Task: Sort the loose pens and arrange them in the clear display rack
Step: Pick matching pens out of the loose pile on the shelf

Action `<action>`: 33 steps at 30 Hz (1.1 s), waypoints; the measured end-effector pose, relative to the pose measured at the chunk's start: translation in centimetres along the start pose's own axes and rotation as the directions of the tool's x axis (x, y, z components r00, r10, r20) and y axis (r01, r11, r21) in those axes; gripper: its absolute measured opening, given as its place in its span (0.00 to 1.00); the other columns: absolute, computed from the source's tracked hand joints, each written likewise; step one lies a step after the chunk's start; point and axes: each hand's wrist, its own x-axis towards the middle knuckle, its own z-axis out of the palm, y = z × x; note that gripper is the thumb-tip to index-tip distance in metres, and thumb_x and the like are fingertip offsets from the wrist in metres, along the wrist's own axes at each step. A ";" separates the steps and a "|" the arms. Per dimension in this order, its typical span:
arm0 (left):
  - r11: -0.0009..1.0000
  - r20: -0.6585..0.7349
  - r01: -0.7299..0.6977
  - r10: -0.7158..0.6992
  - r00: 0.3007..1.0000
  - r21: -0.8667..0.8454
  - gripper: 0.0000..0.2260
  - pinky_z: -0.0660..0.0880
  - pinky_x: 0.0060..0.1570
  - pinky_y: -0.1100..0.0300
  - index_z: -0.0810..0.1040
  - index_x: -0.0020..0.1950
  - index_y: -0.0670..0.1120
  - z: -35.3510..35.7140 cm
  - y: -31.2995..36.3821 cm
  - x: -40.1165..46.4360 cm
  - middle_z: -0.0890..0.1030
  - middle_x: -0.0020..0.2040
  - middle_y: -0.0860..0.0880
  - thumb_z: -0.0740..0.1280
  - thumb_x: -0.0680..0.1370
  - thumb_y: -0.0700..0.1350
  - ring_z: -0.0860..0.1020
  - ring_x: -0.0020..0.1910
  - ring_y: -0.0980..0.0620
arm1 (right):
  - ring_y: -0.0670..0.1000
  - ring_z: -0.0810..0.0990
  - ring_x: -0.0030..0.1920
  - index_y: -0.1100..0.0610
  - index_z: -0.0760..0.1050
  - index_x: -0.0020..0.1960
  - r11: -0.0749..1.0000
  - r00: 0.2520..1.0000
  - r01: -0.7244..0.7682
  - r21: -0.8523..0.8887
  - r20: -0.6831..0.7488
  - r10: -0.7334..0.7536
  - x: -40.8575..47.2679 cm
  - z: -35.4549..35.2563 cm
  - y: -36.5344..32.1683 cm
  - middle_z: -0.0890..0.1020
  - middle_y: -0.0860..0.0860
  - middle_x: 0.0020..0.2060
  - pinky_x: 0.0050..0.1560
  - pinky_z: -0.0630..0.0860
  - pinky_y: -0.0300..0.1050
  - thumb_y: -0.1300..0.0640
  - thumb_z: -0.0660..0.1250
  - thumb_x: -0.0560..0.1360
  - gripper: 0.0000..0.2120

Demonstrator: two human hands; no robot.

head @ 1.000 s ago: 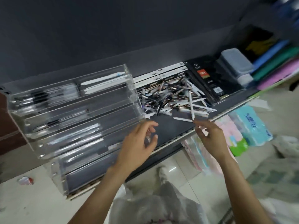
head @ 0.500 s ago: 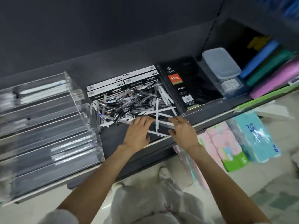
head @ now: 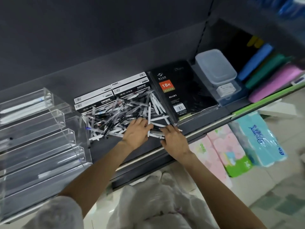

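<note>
The left hand [head: 136, 132] lies palm down on the near right edge of the pile of loose pens [head: 118, 115], fingers extended and spread over the pens, gripping none that can be made out. The right hand [head: 175, 141] rests just beside it at the front right corner of the pile, fingers reaching onto several white pens [head: 156, 133] lying flat near the shelf [head: 204, 124] edge; whether it pinches one or only touches them cannot be told. The two hands are near each other but apart, with white pens between them. The pile sits on the dark shelf, directly in front of four black-and-white pen boxes [head: 112, 95] and just left of a black diary [head: 179, 91] marked 18K. The clear display rack [head: 41, 134] stands on the same shelf to the left of the pile, well apart from both hands, its stepped troughs holding a few pens. Right of the diary stands a lidded clear plastic container [head: 216, 66], then blue, green and pink folders [head: 270, 75]. Packaged tissue packs [head: 257, 139] lie below the shelf on the right.
</note>
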 end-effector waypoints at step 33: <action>-0.949 0.091 -0.166 -0.197 0.976 -0.268 0.11 0.66 0.25 0.69 0.76 0.48 0.42 -9.3 -4.6 -0.2 0.73 0.34 0.53 0.74 0.69 0.40 0.67 0.26 0.60 | 0.47 0.76 0.35 0.61 0.76 0.56 0.209 0.978 -0.149 0.967 0.113 0.176 5.3 -12.1 -4.4 0.83 0.54 0.45 0.32 0.70 0.39 0.51 0.61 0.79 0.15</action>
